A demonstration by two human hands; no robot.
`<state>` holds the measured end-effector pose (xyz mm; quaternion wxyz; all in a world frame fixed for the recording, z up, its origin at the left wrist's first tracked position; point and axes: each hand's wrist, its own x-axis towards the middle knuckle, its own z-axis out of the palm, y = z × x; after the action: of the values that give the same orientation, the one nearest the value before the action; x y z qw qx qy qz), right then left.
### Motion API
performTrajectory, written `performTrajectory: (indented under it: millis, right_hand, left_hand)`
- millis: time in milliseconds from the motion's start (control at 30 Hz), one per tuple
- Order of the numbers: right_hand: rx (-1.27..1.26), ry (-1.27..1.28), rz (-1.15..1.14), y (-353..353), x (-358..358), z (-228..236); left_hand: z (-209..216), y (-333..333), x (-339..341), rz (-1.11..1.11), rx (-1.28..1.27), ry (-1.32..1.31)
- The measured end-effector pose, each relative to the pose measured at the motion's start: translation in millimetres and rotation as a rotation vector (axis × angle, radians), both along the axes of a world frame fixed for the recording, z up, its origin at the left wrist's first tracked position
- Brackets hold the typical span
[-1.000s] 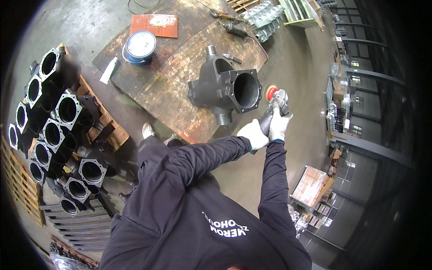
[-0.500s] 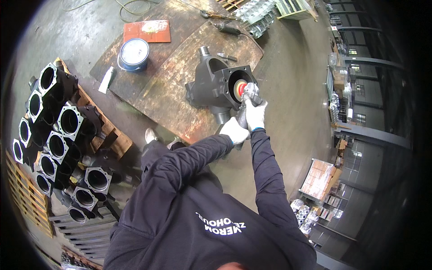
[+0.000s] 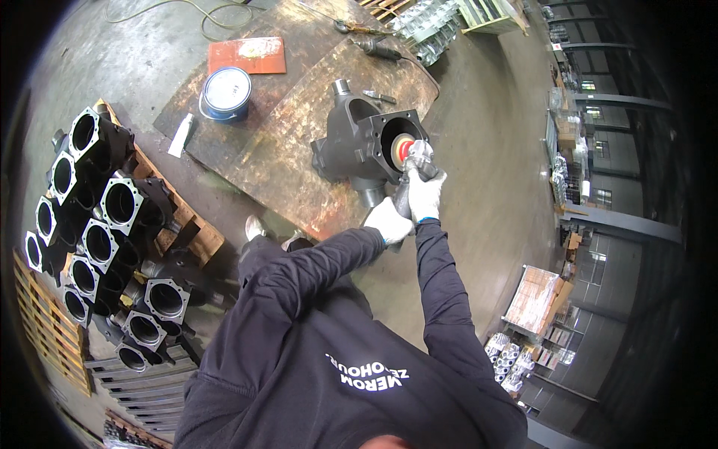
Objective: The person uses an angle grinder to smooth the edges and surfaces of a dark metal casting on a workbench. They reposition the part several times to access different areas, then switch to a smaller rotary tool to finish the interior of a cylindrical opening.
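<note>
A black cast housing (image 3: 350, 135) with flanged openings lies on the worn, brown-stained worktable (image 3: 273, 183). Both my gloved hands are closed around an angle grinder (image 3: 420, 155) at the mouth of its round bore. My right hand (image 3: 425, 194) grips the grinder near its silver head. Lower down, my left hand (image 3: 390, 221) wraps the dark body at the rear. The grinder's red and tan disc (image 3: 404, 147) sits inside the opening; whether it touches the wall I cannot tell.
On the table are a blue bucket (image 3: 226, 96), a red-orange sheet (image 3: 247, 55), a white tube (image 3: 180, 135) and another dark power tool (image 3: 378, 50). Several similar black housings (image 3: 99, 243) are stacked on pallets at the left. Silver castings (image 3: 428, 31) stand beyond the far table edge.
The view has shifted slightly, moving the whole scene a little right and down. Both hands keep their hold on the grinder, with its disc still in the bore.
</note>
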<state>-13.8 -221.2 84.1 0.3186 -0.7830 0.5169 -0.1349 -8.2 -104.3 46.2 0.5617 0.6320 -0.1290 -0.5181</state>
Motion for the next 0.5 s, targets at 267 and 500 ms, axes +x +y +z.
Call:
performTrajectory:
  millis: [267,500]
  right_hand:
    - [0.000,0.040,0.008,-3,-1,-4]
    - [0.006,0.000,0.063,-26,20,-7]
  left_hand:
    - [-1,0,-5,0.062,-0.026,-0.013]
    - [-18,-28,10,0.091,-0.132,-0.009]
